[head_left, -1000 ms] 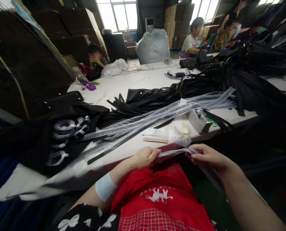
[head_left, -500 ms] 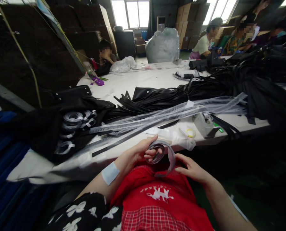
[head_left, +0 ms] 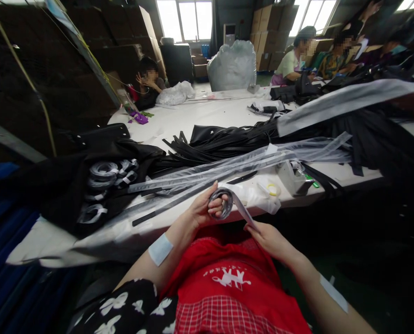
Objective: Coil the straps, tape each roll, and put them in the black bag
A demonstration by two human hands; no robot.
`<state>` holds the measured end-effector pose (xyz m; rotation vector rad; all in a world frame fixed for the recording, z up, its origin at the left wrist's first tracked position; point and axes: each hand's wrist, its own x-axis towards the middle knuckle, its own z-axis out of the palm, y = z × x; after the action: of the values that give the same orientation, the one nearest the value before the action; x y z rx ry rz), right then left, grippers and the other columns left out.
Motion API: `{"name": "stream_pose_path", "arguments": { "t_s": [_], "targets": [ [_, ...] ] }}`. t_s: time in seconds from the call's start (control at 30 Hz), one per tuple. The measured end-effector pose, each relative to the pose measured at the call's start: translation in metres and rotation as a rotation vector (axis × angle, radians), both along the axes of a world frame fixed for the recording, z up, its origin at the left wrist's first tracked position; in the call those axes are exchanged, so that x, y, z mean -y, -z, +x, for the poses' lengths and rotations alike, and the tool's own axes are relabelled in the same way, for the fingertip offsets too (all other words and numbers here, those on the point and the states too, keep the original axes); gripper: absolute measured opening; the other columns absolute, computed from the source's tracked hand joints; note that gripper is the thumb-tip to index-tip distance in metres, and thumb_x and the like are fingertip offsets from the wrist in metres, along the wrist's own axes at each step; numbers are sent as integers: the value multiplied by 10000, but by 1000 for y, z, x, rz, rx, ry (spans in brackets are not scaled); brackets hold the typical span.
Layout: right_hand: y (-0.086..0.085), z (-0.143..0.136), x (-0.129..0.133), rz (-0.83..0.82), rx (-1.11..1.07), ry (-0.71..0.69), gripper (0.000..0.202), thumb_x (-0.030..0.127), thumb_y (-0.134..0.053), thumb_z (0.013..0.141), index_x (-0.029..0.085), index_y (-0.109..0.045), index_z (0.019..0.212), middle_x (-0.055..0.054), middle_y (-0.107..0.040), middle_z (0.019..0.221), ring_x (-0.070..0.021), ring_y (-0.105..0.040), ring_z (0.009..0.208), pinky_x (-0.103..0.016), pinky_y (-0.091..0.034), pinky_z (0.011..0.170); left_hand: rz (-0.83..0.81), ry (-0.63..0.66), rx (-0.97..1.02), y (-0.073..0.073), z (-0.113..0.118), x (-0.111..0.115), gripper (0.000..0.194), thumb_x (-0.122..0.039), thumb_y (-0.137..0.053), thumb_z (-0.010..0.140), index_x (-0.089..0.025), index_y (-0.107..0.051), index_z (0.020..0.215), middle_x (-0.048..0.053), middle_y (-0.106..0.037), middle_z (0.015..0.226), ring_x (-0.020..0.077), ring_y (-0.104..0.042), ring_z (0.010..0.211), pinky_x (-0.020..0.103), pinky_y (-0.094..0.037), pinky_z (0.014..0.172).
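Workshop, windows [head_left: 186, 21] and stacked cardboard boxes [head_left: 273, 39] at the back; white desk [head_left: 207, 116] runs across in front of me.

Head view: worker in a red apron [head_left: 235, 273] at the near edge, pale patch on each forearm. Left hand [head_left: 200, 204] grips a coil [head_left: 229, 203] of greyish strip, fingers curled inside the ring, thumb up. Coil is held up near the desk's front edge, just above the apron. Strip [head_left: 243, 211] runs from the coil down to the right hand [head_left: 271, 237], fingers pinched closed on it.

On the desk: translucent strips [head_left: 193, 176] lie lengthwise, pile of black straps [head_left: 228, 144] behind them. Grey box-like device [head_left: 293, 180] right of the hands, yellow ring [head_left: 272, 189] beside it on clear plastic. To the left, several bound coils [head_left: 104, 172] sit on black material [head_left: 61, 190]. Pale blurred strip [head_left: 332, 107] crosses above the black heap [head_left: 377, 134] at right; can't tell what carries it.

Far side: one person [head_left: 151, 86] at left, hands raised near the head; others seated at right, near a person [head_left: 290, 62] in a light top.
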<state>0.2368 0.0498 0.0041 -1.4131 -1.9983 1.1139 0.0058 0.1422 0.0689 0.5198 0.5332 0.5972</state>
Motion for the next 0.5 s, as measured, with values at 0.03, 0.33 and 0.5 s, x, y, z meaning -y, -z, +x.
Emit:
{"name": "stream_pose_path", "arguments": {
  "t_s": [0.03,0.33,0.5],
  "targets": [
    [-2,-10,5,-37,7,-56,348,418,-409,967,182,-664,947,-83,-697,898,-244,-636,845,-359,-471,802,48,-115,-16,0,6,0,577,-501,-309,993,-60,-639,817,-80,-332,418,43,-281,342,182,-386,459],
    [-44,-16,10,-434,-497,-231,424,533,-517,920,129,-644,909,29,-547,556,-89,-480,469,-192,-397,476,1265,-148,-738,31,50,49,452,-456,-295,976,-109,-561,1091,156,-630,1034,241,-597,916,391,-471,862],
    [-39,17,2,-400,-274,-175,317,459,-620,853,147,-638,905,0,-625,664,-117,-542,539,-211,-420,513,1526,375,-1179,31,35,55,484,-570,-362,916,-157,-610,869,94,-645,767,228,-596,694,332,-449,672]
  ]
}}
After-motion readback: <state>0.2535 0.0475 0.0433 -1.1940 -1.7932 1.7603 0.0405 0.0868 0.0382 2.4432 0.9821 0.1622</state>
